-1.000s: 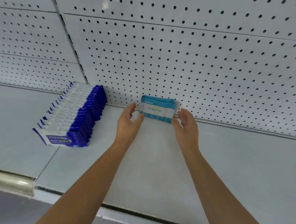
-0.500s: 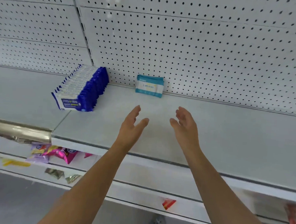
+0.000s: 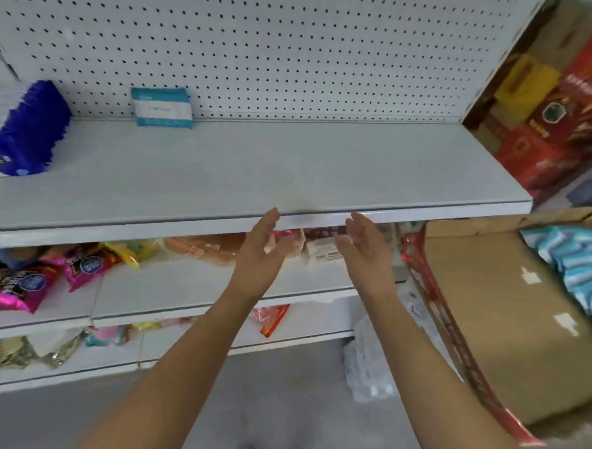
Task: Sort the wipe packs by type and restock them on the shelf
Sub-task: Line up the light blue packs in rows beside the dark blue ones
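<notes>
A teal and white wipe pack [image 3: 162,107] stands upright against the pegboard at the back of the white shelf [image 3: 256,174]. A row of dark blue wipe packs [image 3: 28,131] stands at the shelf's left end. More teal packs [image 3: 580,266] lie heaped in a cardboard box at the right edge. My left hand [image 3: 260,250] and my right hand [image 3: 363,248] hang in front of the shelf's front edge, palms facing each other, fingers straight, holding nothing.
Below are lower shelves [image 3: 181,294] with pink and yellow snack bags [image 3: 20,282]. A large cardboard box [image 3: 509,321] stands on the floor at right, red cartons [image 3: 561,114] behind it. A clear plastic bag [image 3: 369,365] lies by the shelf's foot.
My hands let go of the teal pack and drew back from the pegboard to the shelf's front edge. My view swung right and down, showing the lower shelves and the box.
</notes>
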Motion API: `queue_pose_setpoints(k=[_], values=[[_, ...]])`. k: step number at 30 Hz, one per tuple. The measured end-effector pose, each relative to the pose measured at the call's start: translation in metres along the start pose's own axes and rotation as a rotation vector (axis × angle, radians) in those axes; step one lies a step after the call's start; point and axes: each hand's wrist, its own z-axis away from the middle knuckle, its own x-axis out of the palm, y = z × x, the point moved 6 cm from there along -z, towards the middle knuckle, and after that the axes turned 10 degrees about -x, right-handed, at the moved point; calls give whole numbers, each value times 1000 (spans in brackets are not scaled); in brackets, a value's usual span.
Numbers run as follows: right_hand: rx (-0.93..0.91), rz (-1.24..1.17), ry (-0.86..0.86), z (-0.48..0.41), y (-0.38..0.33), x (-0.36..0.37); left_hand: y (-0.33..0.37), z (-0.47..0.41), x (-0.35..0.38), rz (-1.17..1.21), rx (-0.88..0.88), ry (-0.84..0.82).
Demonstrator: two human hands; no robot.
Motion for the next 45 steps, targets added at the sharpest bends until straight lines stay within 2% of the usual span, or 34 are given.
queue_pose_setpoints(k=[4,8,12,18,25,35,39,45], values=[[-3,73,89,18,19,-91,-3,22,92,-10,8,-105],[96,49,188,38,53,-198,-6,53,200,-26,-26,-212],[140,49,239,54,96,-309,-5,84,314,-59,12,-257],[239,60,312,80,152,-469,-21,127,469,-130,-96,-325],[367,133,355,68,209,-594,-28,136,613,-171,-179,-440],[508,321,281,7,283,-719,-58,99,766,-311,-300,-485],[538,404,236,-16,302,-755,-75,94,789,-408,-330,-402],[449,658,173,-55,339,-820,-77,94,812,-722,-184,-195]])
